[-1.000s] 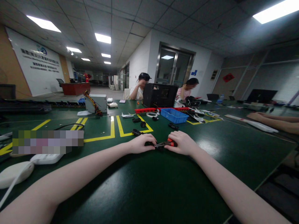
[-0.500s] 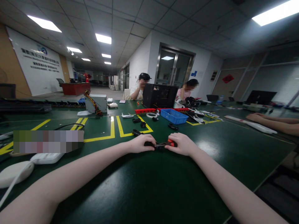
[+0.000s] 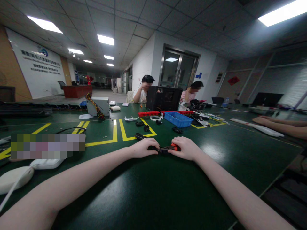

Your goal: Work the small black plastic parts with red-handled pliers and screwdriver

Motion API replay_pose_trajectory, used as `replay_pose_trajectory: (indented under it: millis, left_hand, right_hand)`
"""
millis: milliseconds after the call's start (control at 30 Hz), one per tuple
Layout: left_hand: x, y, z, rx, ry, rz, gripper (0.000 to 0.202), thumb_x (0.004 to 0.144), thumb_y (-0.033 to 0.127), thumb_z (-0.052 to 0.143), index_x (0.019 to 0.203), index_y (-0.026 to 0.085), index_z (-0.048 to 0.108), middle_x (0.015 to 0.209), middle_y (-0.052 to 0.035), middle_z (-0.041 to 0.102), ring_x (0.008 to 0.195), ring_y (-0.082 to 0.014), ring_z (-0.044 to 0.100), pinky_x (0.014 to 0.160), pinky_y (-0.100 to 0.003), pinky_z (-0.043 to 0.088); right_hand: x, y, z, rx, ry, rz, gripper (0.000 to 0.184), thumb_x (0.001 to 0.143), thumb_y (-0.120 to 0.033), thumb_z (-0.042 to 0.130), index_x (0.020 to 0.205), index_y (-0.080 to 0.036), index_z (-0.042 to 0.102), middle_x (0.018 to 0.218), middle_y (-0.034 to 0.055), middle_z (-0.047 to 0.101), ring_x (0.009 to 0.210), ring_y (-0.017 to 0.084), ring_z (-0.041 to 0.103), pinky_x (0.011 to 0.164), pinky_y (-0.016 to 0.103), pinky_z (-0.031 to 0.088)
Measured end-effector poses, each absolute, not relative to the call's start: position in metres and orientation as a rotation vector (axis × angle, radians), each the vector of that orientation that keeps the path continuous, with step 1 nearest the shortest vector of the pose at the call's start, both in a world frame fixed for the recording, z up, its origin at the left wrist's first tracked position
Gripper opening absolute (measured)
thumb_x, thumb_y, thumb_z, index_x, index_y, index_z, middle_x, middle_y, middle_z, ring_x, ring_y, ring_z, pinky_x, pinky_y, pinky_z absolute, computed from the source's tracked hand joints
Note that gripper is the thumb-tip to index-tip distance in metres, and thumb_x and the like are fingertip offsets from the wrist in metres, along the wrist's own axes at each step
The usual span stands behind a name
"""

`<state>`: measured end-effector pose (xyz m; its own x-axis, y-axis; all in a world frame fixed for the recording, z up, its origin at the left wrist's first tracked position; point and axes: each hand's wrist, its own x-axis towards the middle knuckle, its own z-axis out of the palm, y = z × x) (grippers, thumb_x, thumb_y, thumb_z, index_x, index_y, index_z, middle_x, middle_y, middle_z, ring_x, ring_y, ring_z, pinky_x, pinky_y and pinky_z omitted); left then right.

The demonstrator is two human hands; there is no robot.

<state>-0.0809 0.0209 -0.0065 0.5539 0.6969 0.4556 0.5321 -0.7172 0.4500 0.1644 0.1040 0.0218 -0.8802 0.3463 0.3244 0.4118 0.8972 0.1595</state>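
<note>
My right hand [image 3: 186,149] is closed around a pair of pliers [image 3: 165,149] with red-orange and black handles. Their metal jaws point left, toward my left hand [image 3: 143,149]. Between the thumb and fingers of that hand is a small black piece [image 3: 152,148], and the plier tips meet it or lie right beside it. What kind of piece it is, I cannot make out. Both hands are low over the green tabletop [image 3: 144,195]. Just beyond my left hand lies a black part [image 3: 140,136].
A blue bin [image 3: 177,120], small black parts [image 3: 146,127] and a coiled white cable [image 3: 155,118] lie beyond my hands. Farther back stand a power supply [image 3: 98,106] and a black computer case [image 3: 164,98]. Another person's forearms [image 3: 275,123] rest at right. Two people sit opposite.
Both hands keep nearly the same place and grip. The whole view has shifted very slightly; the pliers still point at the black piece.
</note>
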Motion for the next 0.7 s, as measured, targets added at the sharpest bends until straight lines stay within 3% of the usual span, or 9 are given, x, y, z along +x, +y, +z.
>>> replay_pose_trajectory:
  millis: [700]
  left_hand:
    - [-0.0815, 0.02, -0.0063, 2.525, 1.05, 0.894, 0.016, 0.085, 0.023, 0.064, 0.1, 0.017, 0.066, 0.105, -0.0078, 0.061, 0.098, -0.0191, 0.059, 0.091, -0.033, 0.046]
  right_hand:
    - [0.1664, 0.1071, 0.0215, -0.542, -2.777, -0.38, 0.039, 0.086, -0.055, 0.048, 0.072, -0.02, 0.052, 0.074, 0.0035, 0.058, 0.068, 0.016, 0.052, 0.063, 0.028, 0.032]
